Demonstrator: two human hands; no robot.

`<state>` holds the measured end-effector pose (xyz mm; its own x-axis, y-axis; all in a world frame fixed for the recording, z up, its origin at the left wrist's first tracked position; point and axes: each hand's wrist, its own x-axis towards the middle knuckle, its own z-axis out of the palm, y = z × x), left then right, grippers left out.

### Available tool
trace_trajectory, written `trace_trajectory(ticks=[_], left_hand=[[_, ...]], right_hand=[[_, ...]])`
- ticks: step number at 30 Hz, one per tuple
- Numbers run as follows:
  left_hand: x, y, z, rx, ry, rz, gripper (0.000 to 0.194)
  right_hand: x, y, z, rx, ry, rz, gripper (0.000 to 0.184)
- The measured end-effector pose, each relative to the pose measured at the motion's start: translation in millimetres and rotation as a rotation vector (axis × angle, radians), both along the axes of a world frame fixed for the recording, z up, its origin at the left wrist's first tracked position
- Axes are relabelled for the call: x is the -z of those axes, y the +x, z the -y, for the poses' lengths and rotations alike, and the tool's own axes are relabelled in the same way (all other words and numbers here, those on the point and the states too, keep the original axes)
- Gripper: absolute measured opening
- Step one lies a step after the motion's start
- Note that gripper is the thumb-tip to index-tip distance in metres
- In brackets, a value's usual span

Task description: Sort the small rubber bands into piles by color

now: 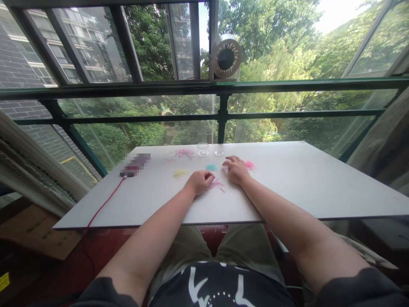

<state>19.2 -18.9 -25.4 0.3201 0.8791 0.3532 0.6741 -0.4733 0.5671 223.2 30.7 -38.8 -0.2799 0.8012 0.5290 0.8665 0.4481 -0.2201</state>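
My left hand [200,181] rests on the white table [303,179] with fingers curled, its fingertips pinched at a small purple-pink pile [217,184] of tiny pieces. My right hand [236,168] lies just to the right, fingers bent down onto the tabletop beside a bright pink pile [249,165]. A teal pile [211,167] sits between the hands, a yellow pile [180,173] is left of them, and a pale pink scatter [184,152] lies farther back. What the left fingertips hold is too small to make out.
Two small clear round dishes [203,149] [219,152] stand behind the hands. A dark phone [135,165] with a red cable [105,204] lies at the table's left. A small fan [226,58] sits on the window rail. A cardboard box [35,232] is on the floor left.
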Motion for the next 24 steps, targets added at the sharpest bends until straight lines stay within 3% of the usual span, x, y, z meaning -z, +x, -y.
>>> trace_trajectory(ticks=[4,8,14,24], left_hand=[[-0.3,-2,-4,-0.08,0.001,0.039,0.027],[1.6,-4,-6,-0.14,-0.009,0.055,0.029],[6.8,-5,-7,-0.056,-0.054,0.04,0.031],[6.0,-3,-4,0.072,-0.049,0.005,0.033]], right_hand=[[-1.2,1,13,-0.012,0.02,-0.068,0.032],[0.8,-3,30,-0.158,-0.043,-0.058,0.028],[0.1,-12,35,-0.269,-0.129,-0.044,0.021],[-1.6,-14,35,-0.225,-0.162,-0.09,0.01]])
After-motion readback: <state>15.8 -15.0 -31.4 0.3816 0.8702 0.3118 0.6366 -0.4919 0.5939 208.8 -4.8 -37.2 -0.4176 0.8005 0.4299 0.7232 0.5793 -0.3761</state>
